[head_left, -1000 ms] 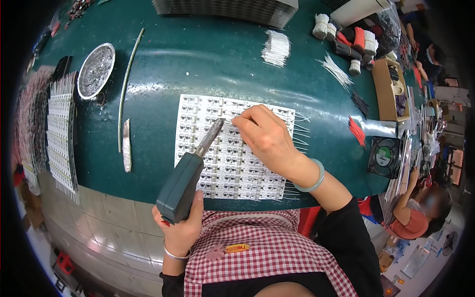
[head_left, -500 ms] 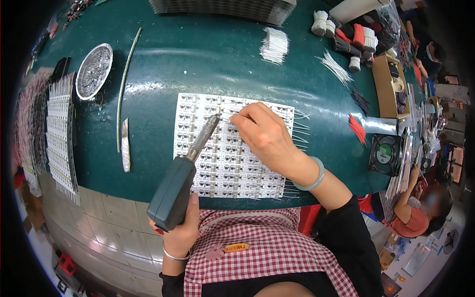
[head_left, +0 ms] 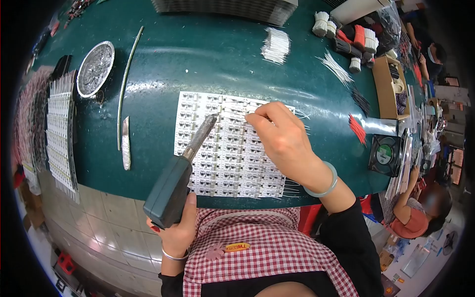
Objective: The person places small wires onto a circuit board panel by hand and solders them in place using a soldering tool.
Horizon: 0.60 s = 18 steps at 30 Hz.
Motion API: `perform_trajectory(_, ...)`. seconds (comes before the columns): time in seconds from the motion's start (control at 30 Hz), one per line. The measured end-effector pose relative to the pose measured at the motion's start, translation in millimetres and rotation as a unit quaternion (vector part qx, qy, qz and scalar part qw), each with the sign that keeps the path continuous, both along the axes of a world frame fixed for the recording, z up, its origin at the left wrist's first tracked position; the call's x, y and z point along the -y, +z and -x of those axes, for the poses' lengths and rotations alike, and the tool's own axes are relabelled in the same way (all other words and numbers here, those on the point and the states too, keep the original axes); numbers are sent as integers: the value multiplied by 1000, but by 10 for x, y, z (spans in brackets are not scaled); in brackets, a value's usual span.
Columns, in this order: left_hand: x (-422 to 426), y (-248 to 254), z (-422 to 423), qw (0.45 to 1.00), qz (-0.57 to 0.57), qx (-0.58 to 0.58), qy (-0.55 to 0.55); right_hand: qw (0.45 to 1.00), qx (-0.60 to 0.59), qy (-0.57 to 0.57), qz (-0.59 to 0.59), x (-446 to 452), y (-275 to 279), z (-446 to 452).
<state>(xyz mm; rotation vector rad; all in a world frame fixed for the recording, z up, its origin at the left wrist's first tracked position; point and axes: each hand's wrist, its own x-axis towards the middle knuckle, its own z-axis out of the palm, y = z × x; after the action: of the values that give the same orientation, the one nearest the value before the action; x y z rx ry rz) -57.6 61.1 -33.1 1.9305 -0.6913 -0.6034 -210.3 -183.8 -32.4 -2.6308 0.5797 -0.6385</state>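
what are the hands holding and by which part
The left hand holds the soldering iron by its handle; whether the right hand holds anything cannot be told.

On the yellow badge (head_left: 237,247) at six o'clock, pinned to the checked apron (head_left: 277,252), the letters "TW" can be read; the rest blurs. The round green label (head_left: 383,154) on the black fan (head_left: 393,167) at three o'clock and the fine print on the central white circuit board (head_left: 200,166) are too small to read.

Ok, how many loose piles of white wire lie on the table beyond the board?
2: one pile directly beyond the board, another pile farther right, between the banded bundles and loose black wires. More could be hidden.
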Motion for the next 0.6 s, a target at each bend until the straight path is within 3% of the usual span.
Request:
perform_trajectory(0.17,33,18,5,1000,7,17,1,998,67,22,1,-14,-81,-120)
perform_trajectory(0.6,21,2,-43,992,-4,97,-76,999,31,33,5,-1,-281,-151)
